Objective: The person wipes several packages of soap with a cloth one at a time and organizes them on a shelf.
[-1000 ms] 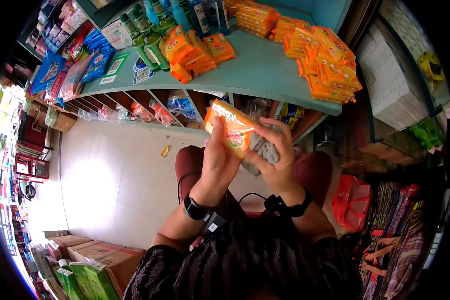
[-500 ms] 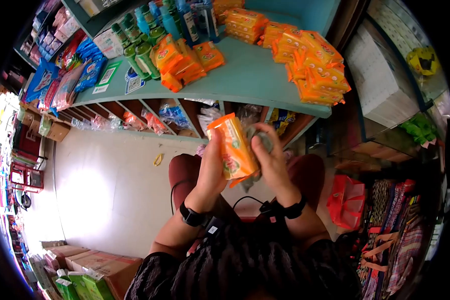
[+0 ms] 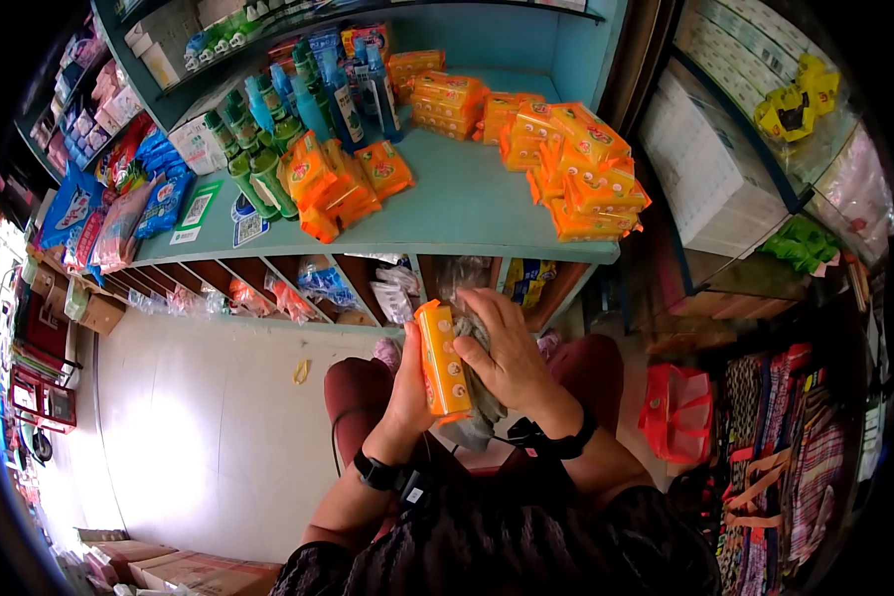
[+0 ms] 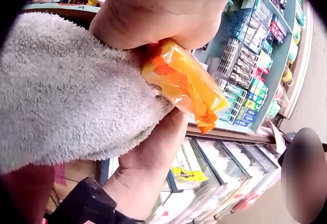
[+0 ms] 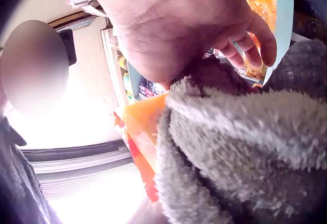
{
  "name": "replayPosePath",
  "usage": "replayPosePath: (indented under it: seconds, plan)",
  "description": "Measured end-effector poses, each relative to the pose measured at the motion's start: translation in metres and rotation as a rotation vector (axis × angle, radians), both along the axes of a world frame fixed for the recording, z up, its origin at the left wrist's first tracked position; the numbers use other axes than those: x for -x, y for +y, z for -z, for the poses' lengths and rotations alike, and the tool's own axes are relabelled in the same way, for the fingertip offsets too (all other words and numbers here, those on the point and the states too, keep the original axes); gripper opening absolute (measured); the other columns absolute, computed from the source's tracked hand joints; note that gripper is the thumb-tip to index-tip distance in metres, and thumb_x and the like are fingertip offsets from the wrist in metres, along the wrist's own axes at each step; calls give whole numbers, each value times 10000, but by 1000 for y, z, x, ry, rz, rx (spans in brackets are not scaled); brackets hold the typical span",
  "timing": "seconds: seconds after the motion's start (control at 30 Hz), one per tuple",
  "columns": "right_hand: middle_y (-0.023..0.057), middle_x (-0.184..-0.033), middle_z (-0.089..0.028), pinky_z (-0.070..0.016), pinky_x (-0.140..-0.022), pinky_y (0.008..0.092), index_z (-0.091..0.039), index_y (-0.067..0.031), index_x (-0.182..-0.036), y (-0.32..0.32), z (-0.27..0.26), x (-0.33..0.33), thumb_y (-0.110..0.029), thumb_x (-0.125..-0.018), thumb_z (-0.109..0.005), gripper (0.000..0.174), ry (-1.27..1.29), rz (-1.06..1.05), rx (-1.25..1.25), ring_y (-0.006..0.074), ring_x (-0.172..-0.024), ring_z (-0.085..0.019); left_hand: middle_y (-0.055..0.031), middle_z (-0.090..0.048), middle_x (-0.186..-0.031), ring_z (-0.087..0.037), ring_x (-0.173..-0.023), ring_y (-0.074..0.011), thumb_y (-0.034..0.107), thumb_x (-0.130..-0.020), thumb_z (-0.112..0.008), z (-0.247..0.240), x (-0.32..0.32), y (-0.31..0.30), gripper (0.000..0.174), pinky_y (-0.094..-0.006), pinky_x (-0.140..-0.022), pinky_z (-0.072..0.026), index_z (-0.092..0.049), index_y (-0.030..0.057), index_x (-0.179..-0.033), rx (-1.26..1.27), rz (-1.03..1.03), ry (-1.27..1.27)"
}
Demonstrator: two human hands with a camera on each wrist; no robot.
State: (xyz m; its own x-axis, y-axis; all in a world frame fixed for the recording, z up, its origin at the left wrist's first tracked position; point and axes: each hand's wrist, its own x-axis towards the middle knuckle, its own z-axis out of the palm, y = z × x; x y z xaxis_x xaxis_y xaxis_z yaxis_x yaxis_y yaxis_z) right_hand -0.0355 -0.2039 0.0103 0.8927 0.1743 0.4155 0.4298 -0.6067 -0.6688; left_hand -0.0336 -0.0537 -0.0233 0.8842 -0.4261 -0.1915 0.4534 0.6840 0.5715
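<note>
An orange-wrapped soap bar point(image 3: 441, 363) stands on end over the person's lap, its narrow printed side facing up. The left hand point(image 3: 409, 385) grips it from the left. Against its right side lies a grey towel point(image 3: 484, 397), bunched up and hanging below the bar. The right hand point(image 3: 515, 360) holds this towel to the bar, thumb over the cloth and fingers reaching past the bar's far end. In the left wrist view the clear end of the wrapper point(image 4: 191, 88) sticks out beyond the towel. Folds of towel point(image 5: 245, 132) fill much of the right wrist view.
A green-blue shelf point(image 3: 447, 214) stands ahead, bearing stacked orange packs point(image 3: 581, 174), a smaller pile of packs point(image 3: 333, 189) and spray bottles point(image 3: 343, 109). Cubbyholes with bagged goods run beneath. A red bag point(image 3: 675, 412) lies at right, cardboard boxes point(image 3: 204, 573) at lower left.
The soap bar has turned from its broad face to its narrow side and come lower, towards the lap. Both hands moved with it, and the towel stays in the right hand. The head view has shifted.
</note>
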Motion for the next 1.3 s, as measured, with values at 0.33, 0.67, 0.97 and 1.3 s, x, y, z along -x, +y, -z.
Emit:
replayPosePath:
  seconds: [0.33,0.67,0.97,1.3]
  plan:
    - [202,-1122,-491,-446,-856,390,-415,-22,-1289,13,-8,14,-298,-765,-751,681,35,-182,-38,365,-996,-516,-78,-573,-1072,-593,-947,-180,502,-997,-276,-3,-9,1,523,-315,-833,-497,-440,70,-1241,-169,-203,-66]
    - [76,-1172,-565,-471,-839,251,-457,14,-1309,-11,-3,-11,-105,-897,-602,453,594,-251,-676,111,-982,-554,-88,-475,-1276,-463,-1168,-164,383,-1007,-388,20,-12,6,486,-324,-982,-397,-335,50,-1358,-234,-187,-217]
    - [50,-1063,-631,-487,-733,203,-566,-23,-1247,-30,2,-46,-82,-918,-534,335,315,-68,-883,72,-857,-591,-105,-600,-1140,-617,-989,-220,160,-937,-534,12,-15,24,374,-369,-852,-520,-447,43,-1282,-168,-104,15]
    - [163,-1200,-500,-482,-826,363,-574,-52,-1197,-67,28,-136,-91,-899,-566,301,-273,422,173,284,-961,-566,-112,-603,-1109,-617,-974,-231,139,-941,-512,18,-14,48,343,-373,-824,-524,-451,33,-1261,-10,-117,84]
